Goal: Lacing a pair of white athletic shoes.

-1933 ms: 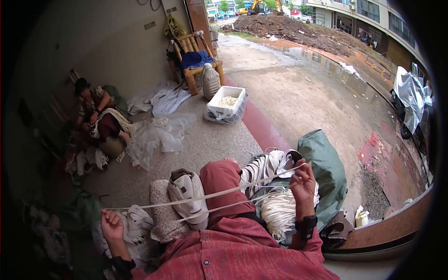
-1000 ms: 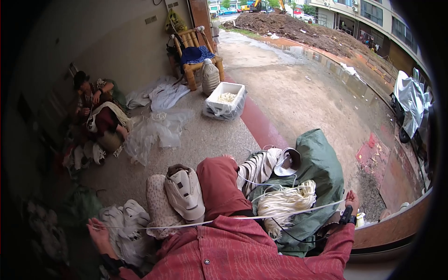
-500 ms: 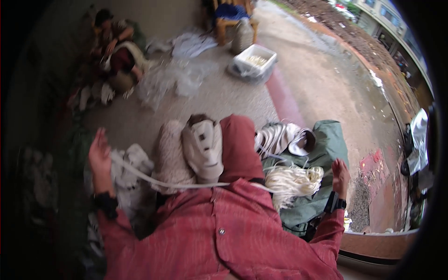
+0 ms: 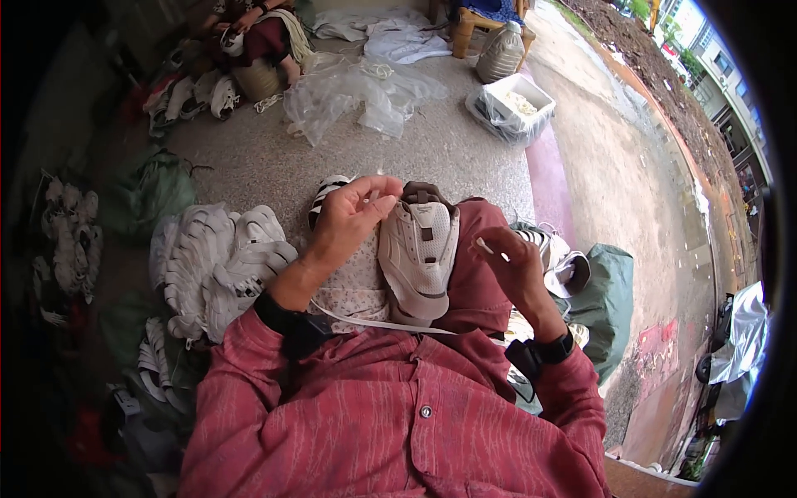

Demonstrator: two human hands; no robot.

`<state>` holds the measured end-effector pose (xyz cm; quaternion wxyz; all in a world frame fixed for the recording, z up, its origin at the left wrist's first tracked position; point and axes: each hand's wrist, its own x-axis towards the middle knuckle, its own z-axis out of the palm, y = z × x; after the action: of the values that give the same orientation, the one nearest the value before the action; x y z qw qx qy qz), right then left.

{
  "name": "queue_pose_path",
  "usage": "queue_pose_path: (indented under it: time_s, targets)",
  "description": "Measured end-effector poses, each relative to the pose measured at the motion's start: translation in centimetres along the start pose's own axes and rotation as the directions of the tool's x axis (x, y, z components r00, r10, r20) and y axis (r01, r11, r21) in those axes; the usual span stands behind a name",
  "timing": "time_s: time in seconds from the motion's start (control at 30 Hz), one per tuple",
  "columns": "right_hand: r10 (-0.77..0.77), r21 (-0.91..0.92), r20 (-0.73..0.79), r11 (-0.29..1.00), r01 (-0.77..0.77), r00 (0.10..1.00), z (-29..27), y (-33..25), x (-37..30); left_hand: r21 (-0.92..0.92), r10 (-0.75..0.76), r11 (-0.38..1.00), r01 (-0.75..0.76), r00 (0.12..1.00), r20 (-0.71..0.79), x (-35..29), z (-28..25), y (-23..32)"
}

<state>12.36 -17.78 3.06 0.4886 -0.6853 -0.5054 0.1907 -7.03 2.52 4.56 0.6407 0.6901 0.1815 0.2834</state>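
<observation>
A beige and white sneaker (image 4: 422, 249) lies on my lap between my knees, its toe toward me. My left hand (image 4: 349, 222) is raised at the shoe's left, near its collar, finger and thumb pinched on a bit of white shoelace. To the right of the shoe, my right hand (image 4: 516, 264) is closed in a pinch on another white lace end. The white shoelace (image 4: 374, 323) droops across my lap below the toe; its middle passes over my red shirt. No lace shows clearly in the shoe's eyelets.
White shoes are piled (image 4: 207, 261) to my left, with more hanging shoes (image 4: 70, 232) beyond. At my right are a striped shoe (image 4: 564, 264) and a green sack (image 4: 610, 290). Ahead lie clear plastic sheeting (image 4: 365, 91) and a white tub (image 4: 531, 100). Another person sits at the far left.
Both hands have come inward from wide apart to either side of the shoe. The lace, stretched out to the left before, now hangs slack across my lap. The view has shifted.
</observation>
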Motion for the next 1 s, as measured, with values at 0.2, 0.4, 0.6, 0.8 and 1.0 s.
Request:
queue_pose_path:
  time_s: [0.2,0.4,0.6,0.8,1.0]
  targets:
    - [0.292,0.188,0.004,0.939,-0.287,0.957,-0.2,0.3,1.2,0.401,0.025,0.916,0.021,0.994,-0.109,1.2,2.3,-4.4]
    - [0.253,0.209,-0.019,0.947,-0.243,0.967,0.7,2.4,0.9,0.224,-0.031,0.974,0.000,0.990,0.137,3.0,1.4,-6.0]
    - [0.094,0.168,-0.150,0.983,-0.069,0.984,2.0,3.3,3.0,0.120,-0.115,0.989,0.085,0.957,0.268,3.5,0.6,-5.8]
    - [0.095,0.210,-0.164,0.976,-0.059,0.982,4.4,4.2,7.6,-0.039,-0.096,0.993,0.112,0.951,0.293,2.4,1.1,-6.7]
    - [0.055,-0.083,-0.186,0.994,-0.072,0.981,6.0,6.4,9.5,0.633,0.159,0.749,-0.197,0.980,0.117,1.4,4.2,-5.3]
